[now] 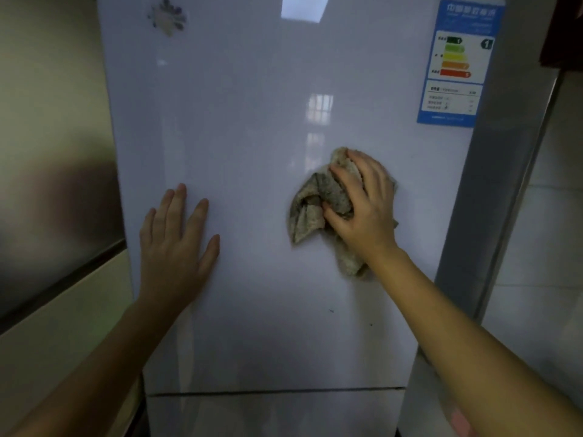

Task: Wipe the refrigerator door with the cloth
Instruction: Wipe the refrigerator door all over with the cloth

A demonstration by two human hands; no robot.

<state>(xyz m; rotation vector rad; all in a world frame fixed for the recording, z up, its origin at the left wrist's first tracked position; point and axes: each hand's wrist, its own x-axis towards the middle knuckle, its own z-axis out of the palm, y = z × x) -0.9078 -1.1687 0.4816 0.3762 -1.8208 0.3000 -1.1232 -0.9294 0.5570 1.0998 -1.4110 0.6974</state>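
The glossy white refrigerator door [252, 121] fills the middle of the head view. My right hand [362, 206] grips a crumpled beige-grey cloth [310, 209] and presses it against the door, right of centre. Part of the cloth hangs below my wrist. My left hand [176, 244] lies flat on the door to the left, fingers straight and spread, holding nothing.
A blue energy label [457, 61] is stuck at the door's upper right, a flower-shaped sticker [167, 15] at the upper left. A seam [274, 392] separates a lower door. A beige wall or cabinet [53, 152] stands left, and a tiled wall [542, 216] right.
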